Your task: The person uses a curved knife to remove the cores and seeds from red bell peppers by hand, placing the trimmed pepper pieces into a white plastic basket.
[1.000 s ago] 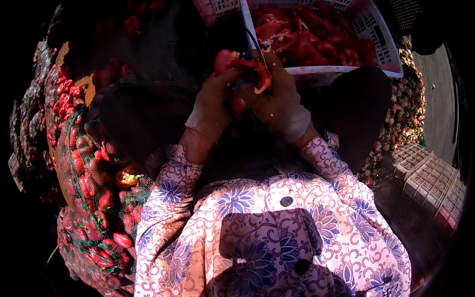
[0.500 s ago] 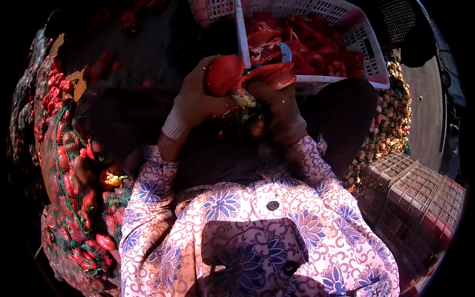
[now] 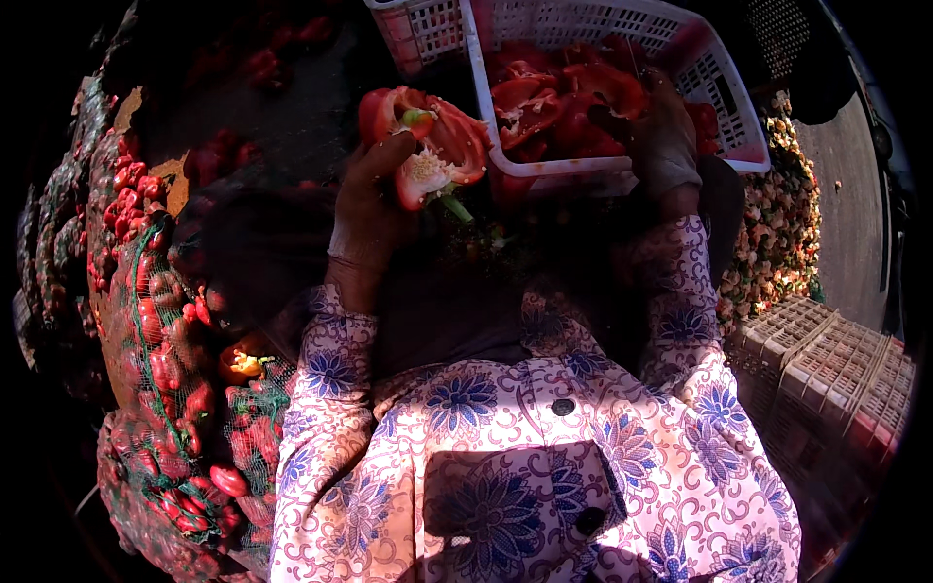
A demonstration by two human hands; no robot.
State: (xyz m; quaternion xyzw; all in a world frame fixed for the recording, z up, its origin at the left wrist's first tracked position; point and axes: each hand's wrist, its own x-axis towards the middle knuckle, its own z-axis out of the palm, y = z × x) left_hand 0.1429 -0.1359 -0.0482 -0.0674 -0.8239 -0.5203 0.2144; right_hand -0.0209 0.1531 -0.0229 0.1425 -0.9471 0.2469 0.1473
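Note:
My left hand (image 3: 374,189) grips an opened red bell pepper (image 3: 442,146), with its pale seed core and green stem showing. It is held left of the white crate (image 3: 554,167), near the crate's corner. My right hand (image 3: 666,141) reaches over the crate's near wall. Its thumb and fingers are around a cut red bell pepper piece (image 3: 614,89), low among the other pieces. Shadow hides part of that hand, and I cannot make out a knife in it. More cut red pepper pieces (image 3: 530,102) lie in the crate.
Net sacks of red peppers (image 3: 160,340) stand at the left, beside an opened pepper (image 3: 241,361) with a yellowish inside. Heaped pepper cores (image 3: 763,228) lie at the right, above stacked plastic crates (image 3: 826,364). A second crate (image 3: 418,39) adjoins the white one.
My hands have moved apart. The right carried a cut pepper piece into the crate, and the curved blade no longer shows. My left hand turned its pepper so the cut inside faces up.

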